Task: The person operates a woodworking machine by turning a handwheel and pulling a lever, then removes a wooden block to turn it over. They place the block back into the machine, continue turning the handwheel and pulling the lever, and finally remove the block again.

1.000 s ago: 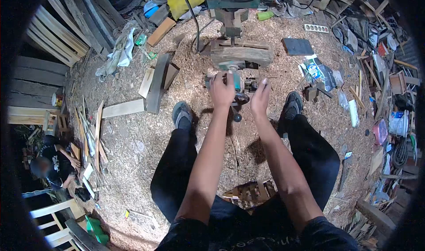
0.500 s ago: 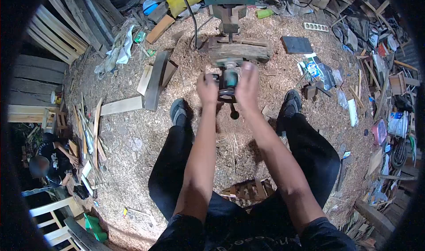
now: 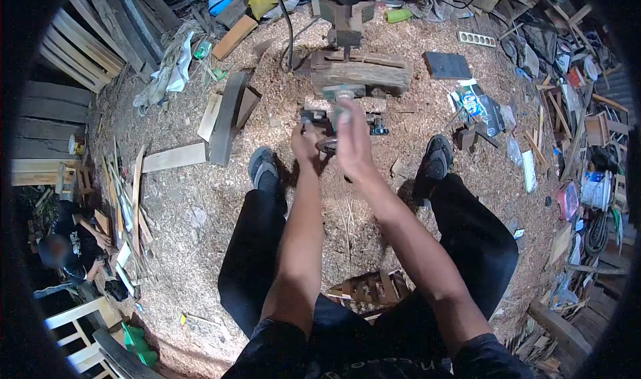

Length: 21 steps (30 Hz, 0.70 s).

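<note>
The metal fixture (image 3: 319,117) is low in front of you, just below the wooden block (image 3: 361,74), and your hands partly cover it. Your left hand (image 3: 306,144) is at its 8 o'clock side, fingers bent and blurred; you can't tell from this view whether it grips anything. Your right hand (image 3: 352,142) is open over its middle, fingers stretched toward 12 o'clock, beside a rounded dark part (image 3: 327,145).

Outward from the fixture, the wooden block lies crosswise at 12 o'clock, with the machine's shaft (image 3: 346,37) rising behind it. A dark board (image 3: 447,66) is at 2 o'clock and a blue-and-white packet (image 3: 471,104) near 3. At 9 o'clock a grey plank (image 3: 228,120) lies on the shavings-strewn ground (image 3: 200,249). Your feet stand at 4 and 8 o'clock; a slatted wooden piece (image 3: 371,289) is at 6. Another person (image 3: 75,240) is far off toward 8 o'clock.
</note>
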Tool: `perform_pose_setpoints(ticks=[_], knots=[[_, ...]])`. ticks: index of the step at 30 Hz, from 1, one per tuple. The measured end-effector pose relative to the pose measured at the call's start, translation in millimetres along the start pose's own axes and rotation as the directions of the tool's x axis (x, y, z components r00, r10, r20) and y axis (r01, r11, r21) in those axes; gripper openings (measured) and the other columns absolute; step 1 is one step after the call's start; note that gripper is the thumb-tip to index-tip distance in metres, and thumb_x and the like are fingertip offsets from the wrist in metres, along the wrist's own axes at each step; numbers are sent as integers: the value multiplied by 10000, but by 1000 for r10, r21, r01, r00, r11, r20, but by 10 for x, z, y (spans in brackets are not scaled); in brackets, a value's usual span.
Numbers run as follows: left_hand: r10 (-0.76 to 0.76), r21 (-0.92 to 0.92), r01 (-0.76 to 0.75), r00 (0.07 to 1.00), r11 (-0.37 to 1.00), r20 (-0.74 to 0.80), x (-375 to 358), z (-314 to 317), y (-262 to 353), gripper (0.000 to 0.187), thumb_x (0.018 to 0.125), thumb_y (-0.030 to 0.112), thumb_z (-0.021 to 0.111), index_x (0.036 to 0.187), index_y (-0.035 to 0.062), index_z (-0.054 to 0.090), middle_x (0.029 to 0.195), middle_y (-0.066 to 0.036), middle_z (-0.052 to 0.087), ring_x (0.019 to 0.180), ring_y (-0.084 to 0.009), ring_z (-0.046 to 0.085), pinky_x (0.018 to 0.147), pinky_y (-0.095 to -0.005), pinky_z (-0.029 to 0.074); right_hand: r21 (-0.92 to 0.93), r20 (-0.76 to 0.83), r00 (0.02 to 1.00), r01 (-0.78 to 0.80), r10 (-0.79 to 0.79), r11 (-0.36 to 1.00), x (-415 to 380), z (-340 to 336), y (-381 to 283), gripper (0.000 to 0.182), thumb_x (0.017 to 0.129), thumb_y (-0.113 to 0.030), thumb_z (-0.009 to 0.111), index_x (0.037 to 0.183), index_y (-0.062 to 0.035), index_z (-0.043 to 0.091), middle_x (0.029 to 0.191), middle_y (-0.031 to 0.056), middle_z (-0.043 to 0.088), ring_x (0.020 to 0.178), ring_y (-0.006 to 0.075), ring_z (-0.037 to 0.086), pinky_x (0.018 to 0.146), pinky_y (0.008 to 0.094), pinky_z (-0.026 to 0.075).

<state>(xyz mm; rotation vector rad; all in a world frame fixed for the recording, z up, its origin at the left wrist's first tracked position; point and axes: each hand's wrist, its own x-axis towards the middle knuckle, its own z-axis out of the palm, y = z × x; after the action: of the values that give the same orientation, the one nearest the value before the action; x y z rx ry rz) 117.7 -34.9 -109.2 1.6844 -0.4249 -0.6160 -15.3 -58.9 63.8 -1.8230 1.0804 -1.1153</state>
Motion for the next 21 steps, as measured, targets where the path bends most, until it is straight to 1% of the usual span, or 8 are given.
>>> perform_pose_setpoints(ticks=[2, 6, 8, 10, 14, 17, 20, 21], knots=[[66, 118, -58, 996, 991, -63, -182, 75, 672, 319, 966, 233, 554, 1075, -54, 638, 884, -141, 665, 809, -228, 616, 769, -350, 486, 300, -37, 987, -140, 158, 944, 20, -132, 117, 598, 1048, -482, 307, 1271, 38, 500, 1183, 251, 551, 1177, 365, 509, 1034, 443, 368], [204, 95, -208, 978, 974, 48, -474, 331, 1338, 249, 932, 223, 575, 1009, 6, 667, 1000, -151, 656, 984, -283, 600, 920, -375, 434, 186, -32, 942, -321, 333, 929, -83, -142, 867, 623, 1050, -505, 296, 1262, 49, 483, 1197, 229, 547, 1172, 329, 513, 1028, 417, 377], [383, 357, -410, 912, 839, 146, -568, 340, 1275, 246, 923, 216, 579, 1011, 3, 667, 1026, -154, 650, 994, -281, 599, 912, -377, 439, 236, 57, 958, -287, 282, 928, -215, -94, 822, 633, 1052, -508, 291, 1255, 60, 482, 1181, 220, 556, 1164, 322, 517, 1029, 405, 380], [317, 133, -326, 945, 936, 85, -461, 329, 1174, 236, 920, 214, 565, 1021, 29, 672, 1039, -109, 659, 997, -249, 600, 916, -362, 443, 245, 12, 954, -294, 301, 924, -168, 24, 842, 650, 1033, -529, 331, 1283, 52, 483, 1214, 229, 566, 1194, 340, 517, 1039, 407, 377], [46, -463, 28, 988, 886, 147, -221, 137, 302, 255, 926, 189, 539, 1063, 17, 670, 1082, -82, 662, 1010, -225, 597, 846, -367, 497, -256, -4, 999, 39, -42, 966, -1, 70, 192, 712, 988, -595, 359, 1294, 29, 511, 1247, 268, 567, 1229, 402, 504, 1046, 509, 357], [38, -418, 49, 980, 907, 197, -142, 115, -256, 344, 957, 316, 558, 1125, 27, 642, 1057, -90, 656, 926, -224, 613, 773, -362, 514, -307, 7, 1000, 7, -5, 952, 57, 202, -10, 722, 983, -600, 343, 1303, 25, 513, 1241, 281, 564, 1247, 407, 489, 1057, 545, 332], [103, -435, -15, 978, 900, 180, -70, 65, -203, 380, 978, 367, 560, 1144, 31, 622, 1004, -86, 647, 867, -207, 612, 730, -347, 511, 50, 15, 1000, -18, 18, 999, 129, 50, -23, 728, 984, -604, 335, 1304, 29, 501, 1243, 279, 556, 1258, 393, 476, 1074, 533, 322], [-203, -323, 215, 977, 921, 71, -309, 56, 744, 349, 983, 342, 551, 1117, 27, 618, 976, -89, 633, 851, -193, 599, 753, -341, 497, 73, -10, 994, -107, 108, 992, 99, 23, 126, 699, 1005, -585, 313, 1292, 25, 499, 1243, 254, 552, 1232, 376, 486, 1067, 500, 345]])
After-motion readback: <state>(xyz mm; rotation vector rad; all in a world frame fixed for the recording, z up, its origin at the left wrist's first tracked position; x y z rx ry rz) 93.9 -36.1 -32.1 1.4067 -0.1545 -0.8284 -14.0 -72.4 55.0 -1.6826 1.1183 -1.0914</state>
